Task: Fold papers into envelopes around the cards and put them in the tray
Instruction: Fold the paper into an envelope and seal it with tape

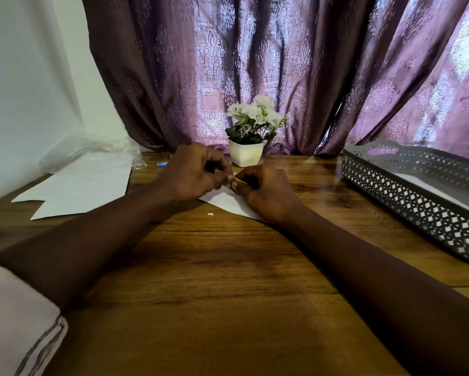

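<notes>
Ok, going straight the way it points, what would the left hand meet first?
Likely the right hand, just ahead of the left hand over the paper; the flower pot stands farther back.

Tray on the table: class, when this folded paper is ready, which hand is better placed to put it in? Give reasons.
Probably the right hand. The tray stands to its right with nothing between, while the left hand would have to cross over. Both hands pinch the folded paper now.

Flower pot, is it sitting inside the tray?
No, the flower pot stands on the table by the curtain, apart from the tray at the right.
</notes>
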Motion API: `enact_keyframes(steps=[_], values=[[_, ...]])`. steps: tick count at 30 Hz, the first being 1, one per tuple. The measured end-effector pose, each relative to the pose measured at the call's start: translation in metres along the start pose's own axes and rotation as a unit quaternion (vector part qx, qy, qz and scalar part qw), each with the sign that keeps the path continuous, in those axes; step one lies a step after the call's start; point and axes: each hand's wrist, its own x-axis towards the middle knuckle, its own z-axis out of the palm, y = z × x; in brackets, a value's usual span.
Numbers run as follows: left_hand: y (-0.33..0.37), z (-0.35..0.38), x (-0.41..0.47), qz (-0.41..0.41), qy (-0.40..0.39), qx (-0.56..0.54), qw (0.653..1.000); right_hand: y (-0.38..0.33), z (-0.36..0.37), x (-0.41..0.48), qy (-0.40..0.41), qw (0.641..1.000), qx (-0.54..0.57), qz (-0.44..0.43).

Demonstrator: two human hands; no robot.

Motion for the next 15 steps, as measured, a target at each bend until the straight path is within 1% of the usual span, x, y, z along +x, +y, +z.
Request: enact_keyframes(steps=[2, 5, 9, 12, 15], values=[[-0.0032, -0.0010, 0.0004, -0.008, -0.016, -0.016, 1.000, -0.0006, -0.0004, -0.0002, 0.010, 1.000, 0.007, -0.002], [-0.0076, -0.0013, 0.0005, -0.036, -0.037, -0.073, 0.996, -0.0006, -0.0010, -0.0008, 0.022, 0.999, 0.026, -0.013], [-0.0051, -0.0032, 0.0010, -0.099, -0.059, -0.160, 0.980, 0.0016, 0.0002, -0.0004, 0.033, 0.996, 0.078, -0.003], [-0.0019, -0.0030, -0.0008, -0.137, -0.061, -0.207, 0.967, 0.0012, 0.0003, -0.0007, 0.028, 0.994, 0.109, -0.006], [-0.0037, -0.0030, -0.0008, -0.157, -0.043, -0.230, 0.959, 0.0006, -0.0016, -0.0022, 0.035, 0.989, 0.145, -0.015]])
